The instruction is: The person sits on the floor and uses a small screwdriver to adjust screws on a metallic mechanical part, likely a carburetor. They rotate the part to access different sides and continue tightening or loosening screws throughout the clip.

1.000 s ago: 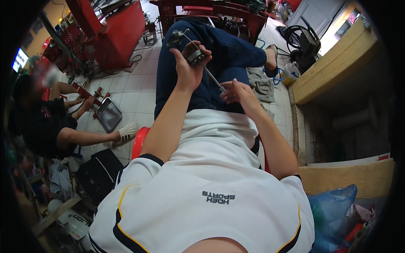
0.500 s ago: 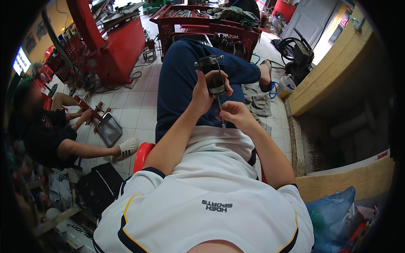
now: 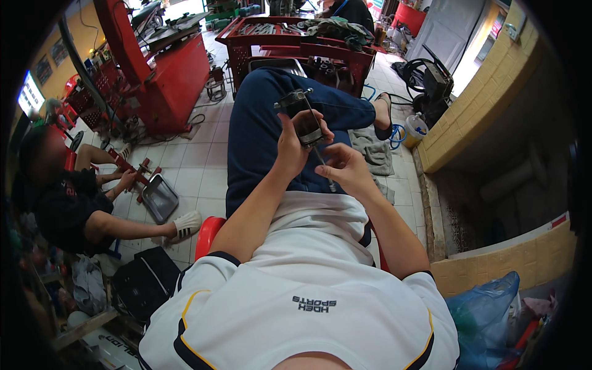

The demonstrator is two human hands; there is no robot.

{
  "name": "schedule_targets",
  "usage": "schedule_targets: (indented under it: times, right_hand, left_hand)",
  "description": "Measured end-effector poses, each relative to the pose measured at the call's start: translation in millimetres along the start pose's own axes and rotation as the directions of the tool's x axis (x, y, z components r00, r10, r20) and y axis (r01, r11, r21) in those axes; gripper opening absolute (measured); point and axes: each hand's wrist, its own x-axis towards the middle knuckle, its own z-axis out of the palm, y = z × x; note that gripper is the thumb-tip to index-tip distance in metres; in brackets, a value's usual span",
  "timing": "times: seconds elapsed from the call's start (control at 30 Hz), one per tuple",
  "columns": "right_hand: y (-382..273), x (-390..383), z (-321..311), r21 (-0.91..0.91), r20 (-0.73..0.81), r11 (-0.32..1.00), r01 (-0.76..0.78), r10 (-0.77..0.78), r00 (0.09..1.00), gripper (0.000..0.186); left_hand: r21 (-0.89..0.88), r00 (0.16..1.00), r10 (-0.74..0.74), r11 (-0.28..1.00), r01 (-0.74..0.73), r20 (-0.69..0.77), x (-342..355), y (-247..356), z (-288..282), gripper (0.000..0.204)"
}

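I sit with one leg crossed over the other, in blue trousers and a white shirt. My left hand [image 3: 295,145] grips a dark cylindrical metal part [image 3: 301,116], held upright over my thigh. My right hand [image 3: 345,168] pinches a thin metal rod-like tool [image 3: 322,161] whose upper end lies against the side of the part. Both hands are close together, almost touching, above my lap.
A red stool [image 3: 206,235] is under me. A red machine [image 3: 169,80] and a red tool rack [image 3: 296,38] stand ahead. At left another person [image 3: 74,203] sits on the floor by a metal tray [image 3: 159,197]. A yellow brick wall [image 3: 487,92] at right, blue bag [image 3: 487,320] lower right.
Both hands with the part and the thin tool have drawn closer to my body and sit more central in view. My view has tilted slightly; the person at left keeps working on the floor.
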Motion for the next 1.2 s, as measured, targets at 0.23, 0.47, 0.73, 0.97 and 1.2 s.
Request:
schedule_targets:
  times: [0.23,0.47,0.73,0.97,1.2]
  right_hand:
    - [-6,0,12,0.220,-0.164,0.963,0.155,-0.120,0.979,0.046]
    - [-6,-5,9,-0.058,-0.093,0.988,0.142,-0.147,0.985,0.042]
    - [0,1,11,0.337,-0.064,0.929,0.150,-0.137,0.989,0.030]
    - [0,-1,11,0.383,-0.034,0.918,0.102,-0.096,0.995,0.032]
    - [1,-3,9,0.011,-0.107,0.986,0.164,-0.162,0.981,0.035]
  left_hand:
    - [0.028,0.999,0.011,1.000,-0.012,0.036,0,0,2,0.085]
    - [0.032,1.000,-0.016,0.999,0.015,0.026,-2,-1,-1,0.085]
    - [0.006,1.000,-0.006,1.000,0.006,0.027,-1,0,4,0.085]
    - [0.000,0.999,-0.036,0.999,0.036,0.028,-3,1,4,0.085]
    - [0.018,1.000,0.003,1.000,-0.003,0.008,-4,-2,10,0.085]
